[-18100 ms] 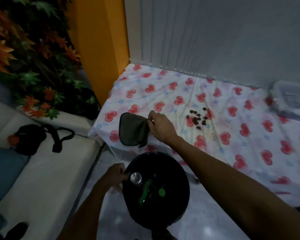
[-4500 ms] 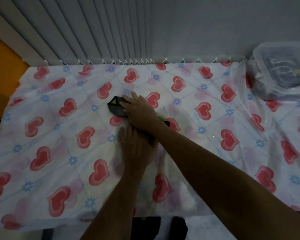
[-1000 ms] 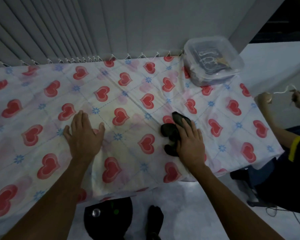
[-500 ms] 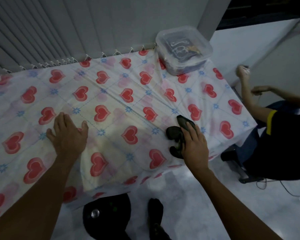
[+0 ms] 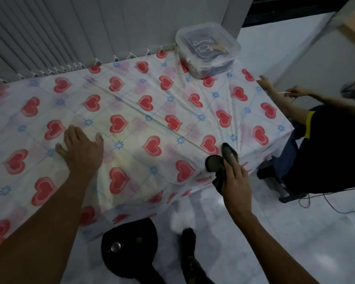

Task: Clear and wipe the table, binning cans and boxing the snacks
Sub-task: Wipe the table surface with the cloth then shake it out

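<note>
— Hands first: where were they?

— Left hand (image 5: pixel 81 149) lay flat on the heart-print tablecloth (image 5: pixel 131 111), palm down, fingers spread and thumb out to the side, gripping nothing. Right hand (image 5: pixel 235 181) was at the near right corner of the table, its fingers closed together over a dark cloth (image 5: pixel 217 160) and pressing it against the table edge; part of the cloth hung below the edge.

— And the snacks?

— Inside a clear plastic box (image 5: pixel 208 47) at the far right corner of the table, against the vertical blinds (image 5: pixel 70 33). What lay in it was too dim to name.

— The cans?

— A black bin (image 5: pixel 129 249) stood on the floor just below the table's near edge, between the two arms. One silver can top (image 5: pixel 115 247) showed inside it, with a small green spot nearby.

— Anyone else?

— A second person in a dark shirt (image 5: pixel 326 150) sat beside the table's right end, hands raised near the wall.
</note>
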Action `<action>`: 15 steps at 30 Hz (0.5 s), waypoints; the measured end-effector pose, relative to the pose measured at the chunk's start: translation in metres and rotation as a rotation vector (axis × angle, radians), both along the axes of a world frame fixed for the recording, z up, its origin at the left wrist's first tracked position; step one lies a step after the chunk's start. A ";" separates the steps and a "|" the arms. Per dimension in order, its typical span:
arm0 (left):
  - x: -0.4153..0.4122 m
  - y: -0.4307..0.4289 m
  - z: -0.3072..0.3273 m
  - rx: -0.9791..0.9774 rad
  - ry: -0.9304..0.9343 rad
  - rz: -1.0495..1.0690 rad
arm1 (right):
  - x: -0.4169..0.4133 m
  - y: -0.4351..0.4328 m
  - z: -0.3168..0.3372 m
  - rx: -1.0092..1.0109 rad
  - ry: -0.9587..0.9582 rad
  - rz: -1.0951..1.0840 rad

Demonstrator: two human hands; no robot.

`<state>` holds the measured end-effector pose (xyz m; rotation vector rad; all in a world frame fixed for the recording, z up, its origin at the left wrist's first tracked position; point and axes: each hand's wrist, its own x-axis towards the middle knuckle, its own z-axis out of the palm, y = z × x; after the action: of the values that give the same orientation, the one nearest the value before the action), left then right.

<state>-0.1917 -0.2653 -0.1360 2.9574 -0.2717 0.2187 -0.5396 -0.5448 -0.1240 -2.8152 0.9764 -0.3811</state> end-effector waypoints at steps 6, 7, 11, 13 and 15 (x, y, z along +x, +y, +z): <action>-0.002 -0.010 0.017 0.114 0.052 -0.033 | -0.018 0.036 -0.008 0.114 0.026 -0.044; -0.004 -0.013 0.022 0.140 0.038 -0.061 | -0.015 0.039 -0.001 0.132 0.010 -0.044; -0.025 -0.028 0.053 0.187 -0.048 -0.213 | 0.013 0.047 0.049 0.272 -0.057 0.000; -0.036 -0.043 0.080 0.180 -0.049 -0.292 | 0.033 0.050 0.082 0.332 -0.105 0.034; -0.046 -0.061 0.110 0.125 0.042 -0.380 | 0.053 0.056 0.116 0.413 -0.169 0.076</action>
<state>-0.2377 -0.3266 -0.0258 2.9493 -0.8577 0.0921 -0.4869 -0.4885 -0.0079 -2.3967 0.8021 -0.3543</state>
